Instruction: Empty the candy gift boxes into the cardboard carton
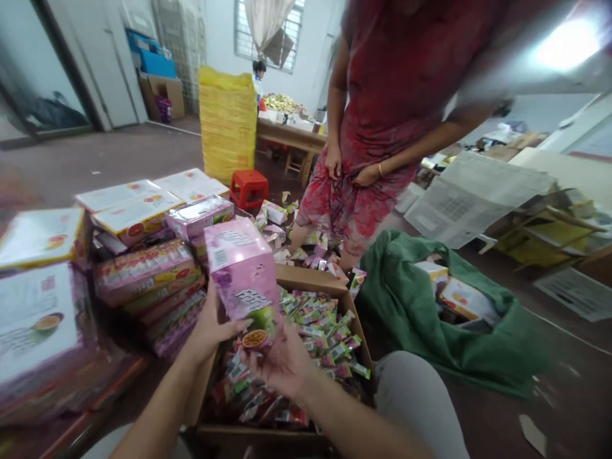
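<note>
A purple box (241, 271) with passion fruit pictures is tilted between my hands, above an open carton. My left hand (213, 328) grips its lower left side, thumb across the printed front. My right hand (284, 360) has its fingers around the lower right corner. Below them, the brown cardboard carton (313, 277) holds many small wrapped sachets (329, 331) in green, pink and red. Whether the purple box has anything inside cannot be seen.
Stacked fruit-print boxes (43, 319) stand at the left. A green sack (415, 319) with boxes inside lies at the right. A person in a red patterned dress (377, 127) stands ahead among torn packaging. A red stool (248, 188) and yellow wrapped stack (227, 124) are behind.
</note>
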Demonstrator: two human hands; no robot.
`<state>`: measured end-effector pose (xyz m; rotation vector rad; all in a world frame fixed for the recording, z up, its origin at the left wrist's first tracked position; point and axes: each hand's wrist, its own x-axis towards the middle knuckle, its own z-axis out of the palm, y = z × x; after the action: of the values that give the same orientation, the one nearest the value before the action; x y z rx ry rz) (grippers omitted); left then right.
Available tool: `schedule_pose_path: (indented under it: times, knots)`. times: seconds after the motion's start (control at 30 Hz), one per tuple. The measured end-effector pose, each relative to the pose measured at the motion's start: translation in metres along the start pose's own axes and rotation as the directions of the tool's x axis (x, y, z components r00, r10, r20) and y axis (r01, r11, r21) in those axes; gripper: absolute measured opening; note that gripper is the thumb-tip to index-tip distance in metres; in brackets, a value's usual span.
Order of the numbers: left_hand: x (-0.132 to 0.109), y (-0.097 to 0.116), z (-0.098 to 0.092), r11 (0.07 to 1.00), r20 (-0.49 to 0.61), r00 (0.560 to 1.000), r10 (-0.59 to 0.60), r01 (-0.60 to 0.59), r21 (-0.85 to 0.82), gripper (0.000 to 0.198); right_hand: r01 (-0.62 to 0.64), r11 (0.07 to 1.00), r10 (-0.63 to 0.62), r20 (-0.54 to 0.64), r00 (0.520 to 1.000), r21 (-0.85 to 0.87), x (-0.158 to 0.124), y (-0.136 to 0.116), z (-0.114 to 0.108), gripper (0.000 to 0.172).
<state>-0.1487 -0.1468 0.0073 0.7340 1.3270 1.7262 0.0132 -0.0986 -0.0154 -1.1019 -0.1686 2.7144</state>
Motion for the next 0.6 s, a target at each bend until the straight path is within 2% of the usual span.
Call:
schedule_pose_path:
  times: [0.07,0.13,0.17,0.23,0.27,0.33,0.37,0.43,0.5,0.6]
  knots:
    - [-0.003,-0.001,0.008,0.988,-0.069,0.997,0.032,-0.042,-0.15,0.091,-0.002,0.97,-0.012,-0.057,0.998,-0.243,0.001,-0.001,-0.015,0.054]
    - [-0.005,-0.004,0.011,0.954,-0.051,0.994,-0.1,0.081,-0.287,0.072,0.112,0.873,-0.214,-0.167,0.963,-0.474,0.003,-0.007,-0.029,0.048]
    - [-0.006,-0.006,0.012,0.922,-0.023,0.978,-0.208,0.189,-0.338,0.057,0.202,0.816,-0.356,-0.195,0.914,-0.542,0.004,-0.013,-0.033,0.048]
    - [-0.008,-0.011,0.015,0.822,0.037,0.898,-0.439,0.417,-0.388,0.033,0.414,0.715,-0.583,-0.154,0.798,-0.563,0.005,-0.024,-0.035,0.051]
    - [-0.009,-0.014,0.017,0.763,0.057,0.843,-0.535,0.511,-0.396,0.025,0.498,0.691,-0.631,-0.101,0.769,-0.524,0.005,-0.03,-0.032,0.05]
    - [-0.012,-0.02,0.022,0.67,0.057,0.749,-0.661,0.622,-0.405,0.019,0.563,0.707,-0.621,0.005,0.784,-0.427,0.005,-0.037,-0.026,0.05]
    - [-0.013,-0.022,0.024,0.656,0.029,0.73,-0.683,0.63,-0.416,0.02,0.554,0.736,-0.593,0.026,0.805,-0.388,0.006,-0.038,-0.023,0.05]
    - [-0.016,-0.026,0.026,0.669,-0.046,0.729,-0.683,0.599,-0.44,0.026,0.479,0.813,-0.51,-0.008,0.86,-0.332,0.008,-0.038,-0.021,0.042]
    - [-0.019,-0.029,0.025,0.684,-0.074,0.732,-0.677,0.589,-0.429,0.035,0.386,0.877,-0.414,-0.045,0.909,-0.285,0.012,-0.035,-0.024,0.031]
    - [-0.021,-0.033,0.017,0.717,-0.062,0.746,-0.663,0.609,-0.338,0.047,0.326,0.922,-0.335,-0.008,0.942,-0.207,0.018,-0.03,-0.029,0.027]
